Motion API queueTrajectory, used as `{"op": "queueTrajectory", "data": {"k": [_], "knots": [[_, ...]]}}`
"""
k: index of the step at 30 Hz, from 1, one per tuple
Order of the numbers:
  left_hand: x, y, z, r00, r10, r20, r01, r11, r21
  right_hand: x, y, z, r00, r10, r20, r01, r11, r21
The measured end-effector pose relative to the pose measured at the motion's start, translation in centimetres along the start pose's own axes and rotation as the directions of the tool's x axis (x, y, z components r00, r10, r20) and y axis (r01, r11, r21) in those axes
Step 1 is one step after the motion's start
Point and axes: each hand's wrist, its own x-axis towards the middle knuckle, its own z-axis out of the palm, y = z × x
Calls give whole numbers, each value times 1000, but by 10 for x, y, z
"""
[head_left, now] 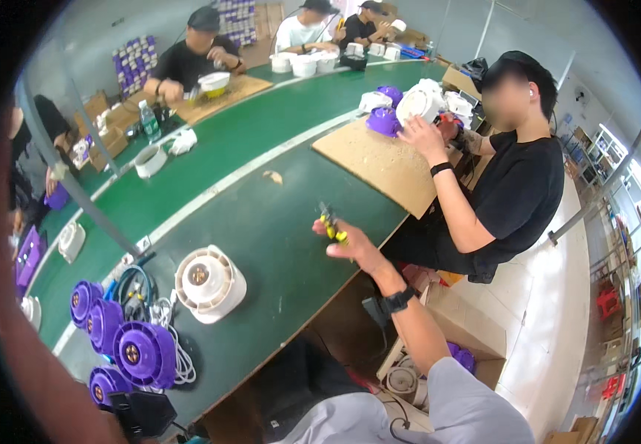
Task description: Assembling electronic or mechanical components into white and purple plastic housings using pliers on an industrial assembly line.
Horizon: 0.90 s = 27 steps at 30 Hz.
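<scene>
My right hand (pixel 353 248) is raised over the table at the centre, closed around small pliers (pixel 331 228) with yellow-and-black handles. Their dark jaws point away from me and are a little blurred. On the table to its left stands a white round ribbed plastic housing (pixel 206 285), with a brass-coloured centre; nothing touches it. Along the left rim runs a large, blurred piece of what looks like my left arm (pixel 46 370), very close to the camera. My left hand itself is out of the picture.
Several purple ribbed housings (pixel 143 354) and coiled cables (pixel 134 285) lie at the left. A metal post (pixel 87 200) rises beside the green conveyor (pixel 220 159). At right, a co-worker (pixel 516 170) handles white parts over a wooden board (pixel 376 163). A cardboard box (pixel 476 325) stands below.
</scene>
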Motion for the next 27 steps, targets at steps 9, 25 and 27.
{"op": "queueTrajectory", "data": {"k": [9,25,27], "knots": [[-72,-72,90,809,-526,261,545,838,0,-9,-9,65,954,-50,-296,-19,974,-227],[-77,-115,110,690,-666,283,691,722,14,-39,-31,136,993,-106,-47,50,759,-649],[-88,-119,98,840,-513,177,503,858,100,-34,-24,133,995,-79,-67,35,864,-502]]}}
